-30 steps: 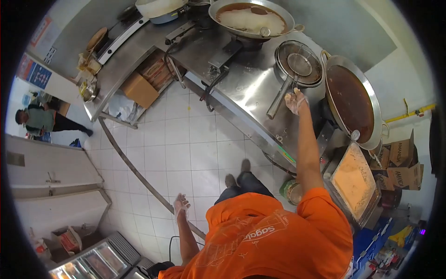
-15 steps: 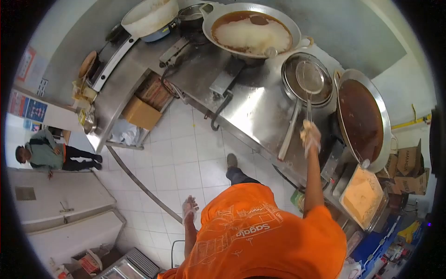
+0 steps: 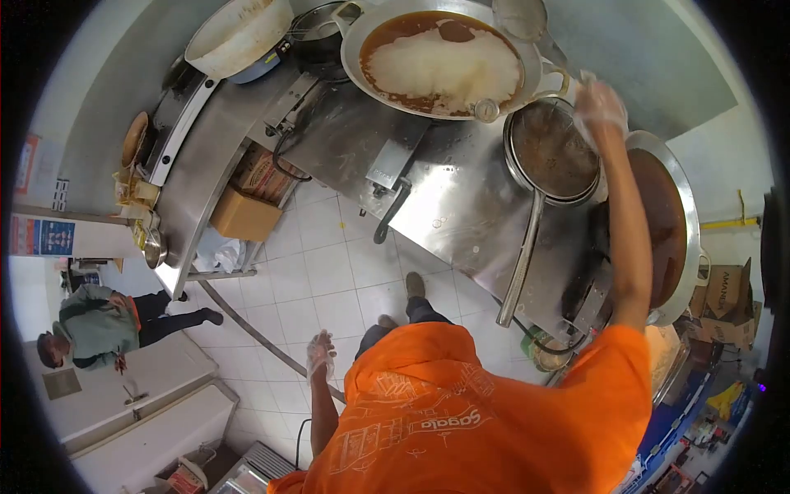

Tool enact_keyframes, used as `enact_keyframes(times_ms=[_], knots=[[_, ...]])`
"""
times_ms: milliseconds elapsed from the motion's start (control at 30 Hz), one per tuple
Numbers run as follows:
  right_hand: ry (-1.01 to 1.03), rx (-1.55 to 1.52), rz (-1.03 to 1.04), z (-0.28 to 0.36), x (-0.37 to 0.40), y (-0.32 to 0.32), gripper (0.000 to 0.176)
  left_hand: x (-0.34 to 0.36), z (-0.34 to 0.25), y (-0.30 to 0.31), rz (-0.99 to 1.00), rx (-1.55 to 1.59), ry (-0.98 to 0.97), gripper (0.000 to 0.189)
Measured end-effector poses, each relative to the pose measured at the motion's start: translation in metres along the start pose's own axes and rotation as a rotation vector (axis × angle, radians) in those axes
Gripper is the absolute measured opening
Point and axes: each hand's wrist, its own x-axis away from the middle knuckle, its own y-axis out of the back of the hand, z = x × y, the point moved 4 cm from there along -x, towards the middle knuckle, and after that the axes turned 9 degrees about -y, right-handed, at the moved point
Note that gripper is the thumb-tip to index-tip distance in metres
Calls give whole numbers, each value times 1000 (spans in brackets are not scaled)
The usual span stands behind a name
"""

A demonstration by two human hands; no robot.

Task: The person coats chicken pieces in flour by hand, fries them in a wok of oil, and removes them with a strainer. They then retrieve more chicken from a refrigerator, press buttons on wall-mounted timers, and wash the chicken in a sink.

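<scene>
My right hand [image 3: 599, 111], in a clear plastic glove, is closed round the handle of a mesh skimmer [image 3: 520, 18]. The skimmer's round head is at the top edge of the head view, by the far right rim of a wide pan of foaming brown liquid [image 3: 444, 70]. Below the hand, a long-handled strainer [image 3: 553, 156] rests over a round vessel on the steel counter. To the right, behind my forearm, is a second pan of dark liquid [image 3: 658, 222]. My left hand [image 3: 321, 356], also gloved, hangs over the floor with fingers apart and nothing in it.
A steel counter [image 3: 444, 206] bends round ahead, with control boxes and cables on its front. A cardboard box [image 3: 244, 216] sits on the shelf below. Another person [image 3: 99, 325] stands at the left. Cartons [image 3: 726, 305] are stacked at the right.
My right hand has carried the skimmer up and away from above the strainer, toward the far pan's right side. My left hand stays low. The other person appears nearer.
</scene>
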Motion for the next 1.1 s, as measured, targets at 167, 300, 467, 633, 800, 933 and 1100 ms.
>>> enact_keyframes(times_ms=[167,300,467,633,800,933,1100], knots=[[148,278,111,43,-67,-26,22,11,0,21,-87,17,-15,29],[427,44,233,43,-73,-101,20,36,17,30,-183,24,85,27],[365,-172,458,62,-45,-88,27,42,52,44,-193,44,133,29],[380,-583,698,72,-26,-71,30,24,48,46,-163,-4,128,31],[410,-522,759,69,-20,-91,30,6,15,42,-131,-33,94,40],[410,-549,792,70,-16,-99,32,2,-1,39,-163,-111,32,37],[389,-599,757,47,-10,-110,36,-4,4,46,-125,-114,-4,38]])
